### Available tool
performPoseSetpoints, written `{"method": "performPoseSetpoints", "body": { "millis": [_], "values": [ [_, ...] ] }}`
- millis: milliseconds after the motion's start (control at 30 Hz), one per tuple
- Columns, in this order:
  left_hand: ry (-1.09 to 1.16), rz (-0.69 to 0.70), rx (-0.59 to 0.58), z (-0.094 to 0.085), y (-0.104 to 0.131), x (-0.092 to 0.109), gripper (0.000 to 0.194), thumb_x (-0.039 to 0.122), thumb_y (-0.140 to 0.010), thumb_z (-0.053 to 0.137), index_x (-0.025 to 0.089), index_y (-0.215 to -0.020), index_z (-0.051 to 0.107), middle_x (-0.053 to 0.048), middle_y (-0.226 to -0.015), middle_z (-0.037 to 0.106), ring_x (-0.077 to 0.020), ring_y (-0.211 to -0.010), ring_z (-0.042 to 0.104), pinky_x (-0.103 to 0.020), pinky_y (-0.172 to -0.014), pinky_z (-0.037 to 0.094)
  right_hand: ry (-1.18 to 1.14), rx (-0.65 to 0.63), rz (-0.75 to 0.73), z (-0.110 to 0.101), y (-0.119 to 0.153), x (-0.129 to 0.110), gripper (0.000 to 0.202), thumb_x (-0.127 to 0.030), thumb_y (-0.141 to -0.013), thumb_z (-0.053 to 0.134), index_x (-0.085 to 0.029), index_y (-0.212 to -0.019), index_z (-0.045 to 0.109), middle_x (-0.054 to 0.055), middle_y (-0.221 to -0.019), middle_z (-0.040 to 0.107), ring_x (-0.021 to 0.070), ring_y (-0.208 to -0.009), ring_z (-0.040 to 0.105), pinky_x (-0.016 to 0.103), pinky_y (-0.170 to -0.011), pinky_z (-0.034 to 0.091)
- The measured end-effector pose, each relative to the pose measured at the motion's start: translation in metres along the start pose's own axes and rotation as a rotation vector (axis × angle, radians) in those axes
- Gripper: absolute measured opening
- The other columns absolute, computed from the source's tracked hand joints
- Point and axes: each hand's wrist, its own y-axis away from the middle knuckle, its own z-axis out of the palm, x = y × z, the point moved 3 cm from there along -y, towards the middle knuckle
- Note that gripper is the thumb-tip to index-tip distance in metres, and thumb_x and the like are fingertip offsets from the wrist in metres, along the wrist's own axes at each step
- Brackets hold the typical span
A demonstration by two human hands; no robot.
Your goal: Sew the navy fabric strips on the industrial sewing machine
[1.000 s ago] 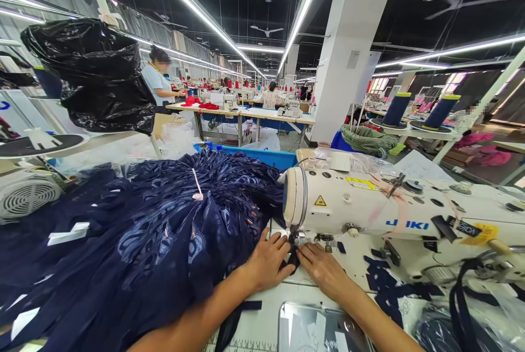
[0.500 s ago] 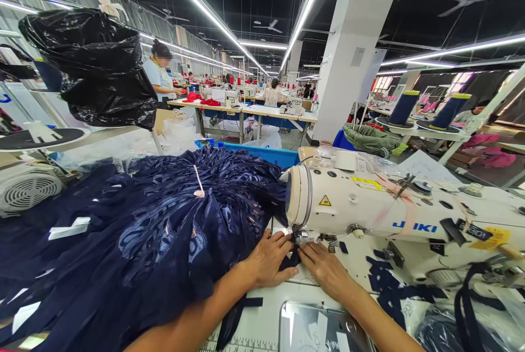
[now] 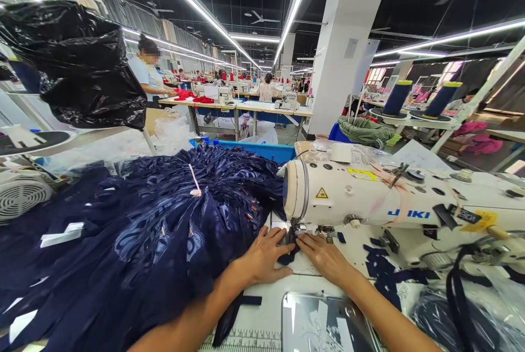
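Observation:
A cream sewing machine (image 3: 369, 193) reaches in from the right, its needle area just ahead of my hands. My left hand (image 3: 268, 256) lies left of the presser foot (image 3: 294, 229), fingers spread and thumb apart, fingertips on a small dark navy cloth piece (image 3: 289, 258). From the other side my right hand (image 3: 324, 256) rests with fingers stretched out flat, their tips touching the same cloth by the foot. Beside my left arm spreads a big heap of navy embroidered garments (image 3: 159, 232), gathered with a pale tie (image 3: 196, 192). Fingertips partly hide the cloth.
A shiny metal plate (image 3: 324, 319) sits near the table's front edge, beside a printed ruler (image 3: 250, 339). Navy fabric scraps (image 3: 381, 273) lie under the machine arm. Thread cones (image 3: 397, 99) stand at the right. A co-worker (image 3: 147, 70) stands farther back at left.
The view has shifted a little, so most things sit farther left in it. My left fingers are spread wider by the presser foot. The right hand stays at the cloth.

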Motion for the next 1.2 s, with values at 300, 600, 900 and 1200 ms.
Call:
{"method": "performPoseSetpoints", "body": {
  "millis": [300, 600, 900, 1200],
  "values": [
    [-0.019, -0.009, 0.028, 0.003, -0.004, 0.003, 0.049, 0.048, -0.075, 0.056, 0.024, -0.117, 0.05, -0.013, -0.124, 0.046, -0.0291, -0.113, 0.04, -0.05, -0.092, 0.032, 0.011, -0.037, 0.013, 0.003, 0.002, 0.003, 0.041, 0.001, -0.074, 0.044, -0.011, -0.112, 0.055, 0.013, -0.113, 0.059, 0.0216, -0.09, 0.059, 0.036, -0.075, 0.049],
    [-0.034, -0.022, 0.045, 0.002, -0.006, 0.007, 0.048, 0.048, -0.076, 0.055, 0.023, -0.118, 0.05, -0.012, -0.12, 0.049, -0.0276, -0.109, 0.043, -0.049, -0.092, 0.032, -0.007, -0.086, 0.049, 0.008, 0.004, 0.004, 0.044, -0.001, -0.075, 0.043, -0.011, -0.116, 0.053, 0.012, -0.117, 0.057, 0.022, -0.094, 0.057, 0.036, -0.076, 0.047],
    [-0.027, -0.042, 0.066, 0.008, -0.008, 0.005, 0.051, 0.049, -0.076, 0.056, 0.024, -0.12, 0.048, -0.012, -0.12, 0.048, -0.0275, -0.109, 0.043, -0.049, -0.091, 0.033, 0.006, -0.137, 0.124, 0.008, 0.004, 0.005, 0.05, 0.001, -0.073, 0.038, -0.011, -0.12, 0.05, 0.013, -0.12, 0.055, 0.0228, -0.094, 0.057, 0.037, -0.077, 0.047],
    [-0.04, -0.077, 0.089, 0.009, -0.01, 0.006, 0.048, 0.048, -0.077, 0.054, 0.024, -0.119, 0.049, -0.012, -0.121, 0.048, -0.0283, -0.11, 0.041, -0.051, -0.092, 0.031, 0.032, -0.12, 0.161, 0.011, 0.003, 0.006, 0.047, -0.003, -0.077, 0.037, -0.014, -0.119, 0.052, 0.014, -0.112, 0.059, 0.0224, -0.089, 0.059, 0.038, -0.077, 0.046]
  ]
}}
